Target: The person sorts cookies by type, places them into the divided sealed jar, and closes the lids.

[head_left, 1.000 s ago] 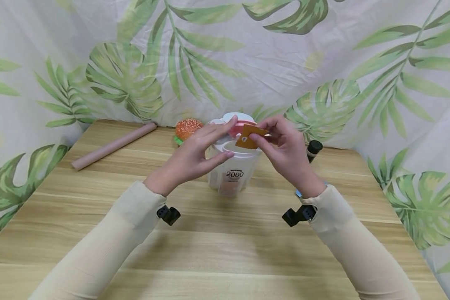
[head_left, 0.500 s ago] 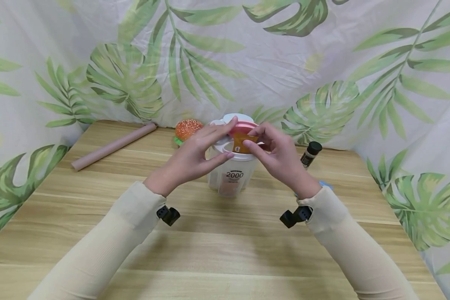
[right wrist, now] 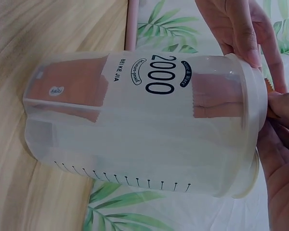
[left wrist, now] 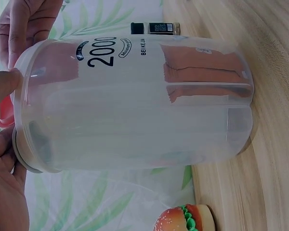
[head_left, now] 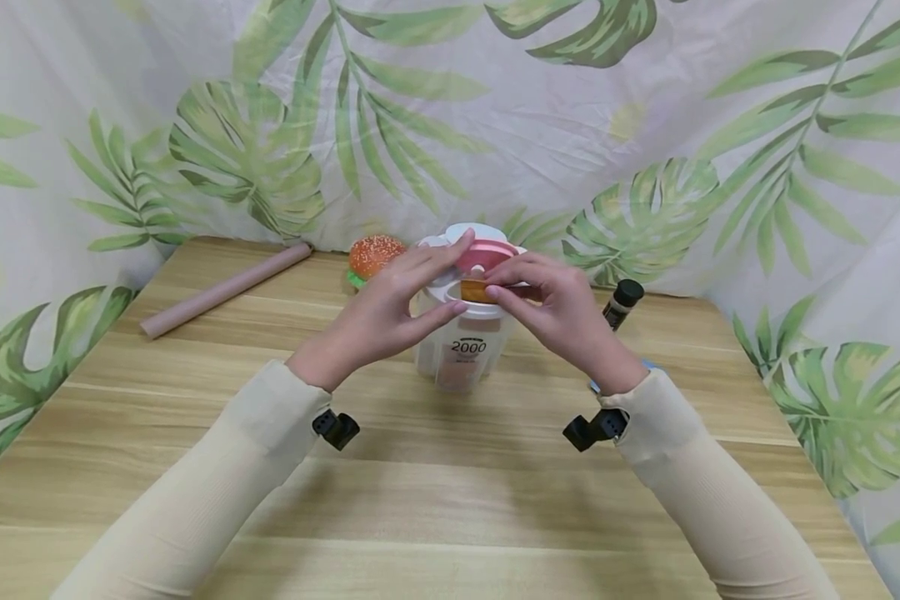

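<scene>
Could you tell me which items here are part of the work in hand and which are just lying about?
In hand: jar, orange packet pinched by the right hand, left hand on the rim.

Lying about: toy burger, paper roll, small bottle.
</scene>
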`<state>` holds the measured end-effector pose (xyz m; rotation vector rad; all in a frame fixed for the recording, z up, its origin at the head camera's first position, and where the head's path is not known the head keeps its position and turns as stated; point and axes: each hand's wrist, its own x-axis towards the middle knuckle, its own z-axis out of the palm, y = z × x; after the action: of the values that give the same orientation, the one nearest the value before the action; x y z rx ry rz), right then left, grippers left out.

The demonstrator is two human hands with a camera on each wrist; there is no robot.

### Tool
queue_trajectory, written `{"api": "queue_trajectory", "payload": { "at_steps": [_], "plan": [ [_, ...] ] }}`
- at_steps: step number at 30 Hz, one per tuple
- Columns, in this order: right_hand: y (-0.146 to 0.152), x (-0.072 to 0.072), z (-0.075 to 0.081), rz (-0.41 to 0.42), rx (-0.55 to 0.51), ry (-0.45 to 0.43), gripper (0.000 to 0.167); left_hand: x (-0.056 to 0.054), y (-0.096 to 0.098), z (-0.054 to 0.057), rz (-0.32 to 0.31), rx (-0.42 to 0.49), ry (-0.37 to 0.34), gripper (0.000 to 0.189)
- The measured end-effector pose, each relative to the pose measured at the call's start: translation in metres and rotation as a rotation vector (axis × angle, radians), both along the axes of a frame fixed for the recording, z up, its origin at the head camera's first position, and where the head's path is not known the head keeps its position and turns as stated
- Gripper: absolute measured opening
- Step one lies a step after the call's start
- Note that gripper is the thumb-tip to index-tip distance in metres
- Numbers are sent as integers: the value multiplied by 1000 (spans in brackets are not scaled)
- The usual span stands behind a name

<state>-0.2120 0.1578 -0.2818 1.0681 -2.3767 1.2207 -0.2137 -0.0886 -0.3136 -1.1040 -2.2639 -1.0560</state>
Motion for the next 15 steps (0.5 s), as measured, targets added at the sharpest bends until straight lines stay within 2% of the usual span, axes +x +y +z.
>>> {"api": "queue_trajectory", "payload": {
  "at_steps": [5,15],
  "plan": [
    [-1,-2,1,19,21,-1,12,-1,-1,1,3,2,-1,75],
    [0,-3,-3,38,31,70,11,-1,-1,-1,-2,3,24,74]
  ]
}}
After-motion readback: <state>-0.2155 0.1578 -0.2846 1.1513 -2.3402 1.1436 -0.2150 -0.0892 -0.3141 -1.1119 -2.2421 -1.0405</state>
